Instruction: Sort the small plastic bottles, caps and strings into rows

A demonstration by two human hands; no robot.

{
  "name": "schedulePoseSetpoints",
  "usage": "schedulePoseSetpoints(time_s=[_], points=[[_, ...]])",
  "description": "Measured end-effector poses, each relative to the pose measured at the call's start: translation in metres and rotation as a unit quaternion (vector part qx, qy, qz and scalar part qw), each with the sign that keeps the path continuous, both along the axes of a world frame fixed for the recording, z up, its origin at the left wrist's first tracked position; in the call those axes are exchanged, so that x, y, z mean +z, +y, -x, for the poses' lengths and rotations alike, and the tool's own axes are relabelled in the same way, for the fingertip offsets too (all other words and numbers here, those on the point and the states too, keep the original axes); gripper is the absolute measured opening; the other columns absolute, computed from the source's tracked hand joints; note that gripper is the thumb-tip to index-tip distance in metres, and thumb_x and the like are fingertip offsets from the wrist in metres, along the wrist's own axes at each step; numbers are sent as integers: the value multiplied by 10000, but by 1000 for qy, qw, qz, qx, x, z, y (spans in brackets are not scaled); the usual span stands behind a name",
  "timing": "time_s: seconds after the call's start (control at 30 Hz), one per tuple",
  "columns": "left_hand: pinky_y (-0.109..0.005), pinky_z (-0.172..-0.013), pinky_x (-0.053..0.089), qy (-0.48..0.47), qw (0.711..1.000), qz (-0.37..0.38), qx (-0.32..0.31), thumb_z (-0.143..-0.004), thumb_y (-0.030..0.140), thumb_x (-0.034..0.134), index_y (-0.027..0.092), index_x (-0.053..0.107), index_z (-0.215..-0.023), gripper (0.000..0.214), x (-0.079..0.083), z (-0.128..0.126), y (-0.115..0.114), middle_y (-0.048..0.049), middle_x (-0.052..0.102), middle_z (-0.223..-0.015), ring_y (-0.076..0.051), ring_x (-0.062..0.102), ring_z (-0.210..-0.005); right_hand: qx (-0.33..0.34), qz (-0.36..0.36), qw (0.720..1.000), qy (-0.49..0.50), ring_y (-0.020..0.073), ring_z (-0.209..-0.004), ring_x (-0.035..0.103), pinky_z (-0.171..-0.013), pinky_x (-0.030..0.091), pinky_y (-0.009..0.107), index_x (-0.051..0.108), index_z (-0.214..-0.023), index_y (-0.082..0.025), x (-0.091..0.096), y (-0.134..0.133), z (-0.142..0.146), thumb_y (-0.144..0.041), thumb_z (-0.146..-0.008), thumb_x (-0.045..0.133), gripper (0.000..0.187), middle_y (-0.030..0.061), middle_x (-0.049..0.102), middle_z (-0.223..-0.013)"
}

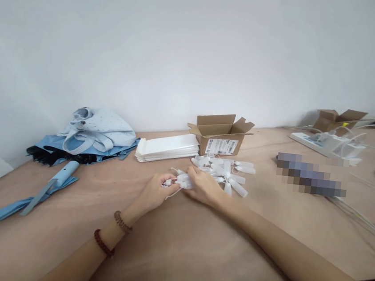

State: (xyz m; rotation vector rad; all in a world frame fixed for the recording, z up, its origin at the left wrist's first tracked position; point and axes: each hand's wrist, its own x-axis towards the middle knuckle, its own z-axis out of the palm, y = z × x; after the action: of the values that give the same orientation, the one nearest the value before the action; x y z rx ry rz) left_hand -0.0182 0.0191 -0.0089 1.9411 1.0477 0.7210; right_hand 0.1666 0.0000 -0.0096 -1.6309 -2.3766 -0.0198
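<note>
Left hand pinches the white end of a translucent piece; right hand grips its body, seemingly to steady it.
A pale bag lies toward the table's back-left corner; white packets stack flat near the back edge, probably for neatness; the piece is mid-table, before an open carton; loose pieces lie beside the right hand, perhaps for reach.
</note>
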Motion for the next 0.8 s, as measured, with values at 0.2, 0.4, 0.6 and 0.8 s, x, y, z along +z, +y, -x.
schedulePoseSetpoints(time_s=[0.2,0.4,0.6,0.8], points=[[-211,-508,267,18,1000,-25,-5,-780,393,575,148,656,-822,261,2,4,-4,28,512,-633,-90,367,-538,-11,23,1000,-4,260,-861,635,-640,395,279,490,-1000,-148,-2,-1,-3,-366,-798,531,300,132,656,-973],[-208,-517,265,3,1000,-12,6,-742,394,623,156,639,-771,240,-2,7,0,41,498,-614,-82,371,-545,-3,29,1000,-4,258,-839,637,-629,377,273,484,-1001,-133,-4,1,-4,-332,-788,531,296,140,662,-933],[-228,-439,190,-38,990,129,44,-801,519,494,154,471,-508,469,-13,-3,0,43,387,-465,-61,278,-416,11,34,999,-10,260,-844,632,-641,390,282,465,-1017,-112,-5,3,-1,-283,-806,524,278,164,654,-942],[-226,-429,161,-4,991,124,43,-739,547,592,151,586,-683,400,0,1,-3,63,377,-490,-60,262,-415,5,33,999,-15,272,-864,636,-660,417,299,453,-1056,-111,-4,0,0,-262,-806,523,301,167,651,-971]])
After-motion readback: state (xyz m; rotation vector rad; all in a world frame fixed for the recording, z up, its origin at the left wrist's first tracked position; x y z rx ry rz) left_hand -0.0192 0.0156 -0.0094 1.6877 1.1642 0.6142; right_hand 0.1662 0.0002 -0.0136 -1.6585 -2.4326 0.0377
